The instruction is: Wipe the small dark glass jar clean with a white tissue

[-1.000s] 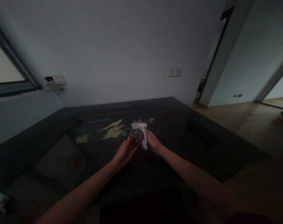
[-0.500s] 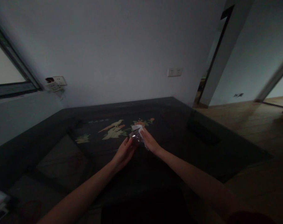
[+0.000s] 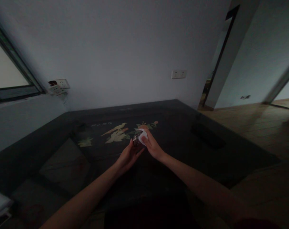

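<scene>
Near the middle of the dark table, my left hand (image 3: pixel 128 157) supports a small clear glass (image 3: pixel 136 140), its thumb on the near left side and its fingers stretched beneath. Bright glints show on the glass, but much of its shape is hidden between my hands. My right hand (image 3: pixel 154 147) is closed on a white tissue (image 3: pixel 142 136) and presses it against the glass from the right. Whether the tissue reaches inside the glass I cannot tell.
Under my hands spreads a dark glossy table (image 3: pixel 163 111) with a bird-and-flower picture (image 3: pixel 117 135). A dark oblong object (image 3: pixel 208 135) lies to the right. Wall sockets (image 3: pixel 179 74) are behind, and a white object (image 3: pixel 0 203) sits at the lower left edge.
The glass has turned or tilted between my hands and less of it shows. My left fingers are more stretched out, and the tissue looks more bunched under my right hand.
</scene>
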A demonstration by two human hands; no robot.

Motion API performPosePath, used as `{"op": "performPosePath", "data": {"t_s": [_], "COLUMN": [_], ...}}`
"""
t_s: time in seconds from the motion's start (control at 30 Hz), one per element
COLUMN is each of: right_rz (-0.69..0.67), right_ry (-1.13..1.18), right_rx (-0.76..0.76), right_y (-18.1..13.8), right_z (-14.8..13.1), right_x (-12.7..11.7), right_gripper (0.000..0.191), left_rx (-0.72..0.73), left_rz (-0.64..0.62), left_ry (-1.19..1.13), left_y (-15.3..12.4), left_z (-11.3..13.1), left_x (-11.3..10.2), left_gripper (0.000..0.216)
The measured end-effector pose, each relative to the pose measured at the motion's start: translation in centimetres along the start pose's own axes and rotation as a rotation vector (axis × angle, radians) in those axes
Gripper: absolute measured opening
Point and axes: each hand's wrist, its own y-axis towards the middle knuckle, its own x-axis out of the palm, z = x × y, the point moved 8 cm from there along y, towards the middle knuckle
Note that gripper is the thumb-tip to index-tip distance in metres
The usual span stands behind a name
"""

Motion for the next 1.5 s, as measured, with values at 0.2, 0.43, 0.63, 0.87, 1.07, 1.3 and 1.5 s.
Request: {"op": "performPosePath", "data": {"t_s": [0.2, 0.43, 0.63, 0.87, 1.07, 1.3, 1.5], "right_rz": [-0.042, 0.068, 0.06, 0.043, -0.027, -0.053, -0.006], "right_ry": [-0.039, 0.153, 0.019, -0.068, -0.156, -0.064, 0.163], "right_rx": [-0.034, 0.124, 0.055, -0.026, -0.139, -0.124, 0.121], "right_y": [-0.1, 0.4, 0.0, 0.1, -0.1, 0.1, 0.8], "right_z": [0.0, 2.2, 0.3, -0.8, -1.6, -1.7, 0.2], "right_x": [0.5, 0.0, -0.4, -0.8, -0.3, -0.3, -0.9], "right_gripper": [0.049, 0.058, 0.047, 0.04, 0.039, 0.048, 0.053], "left_rx": [0.044, 0.143, 0.148, 0.151, 0.13, 0.141, 0.153], "left_rz": [0.024, -0.02, -0.059, -0.091, -0.053, 0.011, -0.027], "left_ry": [0.081, 0.191, 0.296, 0.469, 0.306, 0.217, 0.22], "left_y": [0.6, 0.4, 0.1, 0.0, -0.1, 0.5, 0.2], "left_z": [0.0, 0.6, 0.4, 0.3, 0.2, 0.3, 0.4], "left_x": [-0.4, 0.1, 0.2, 0.4, 0.5, -0.1, 0.6], "left_gripper": [0.024, 0.042, 0.048, 0.045, 0.041, 0.035, 0.035]}}
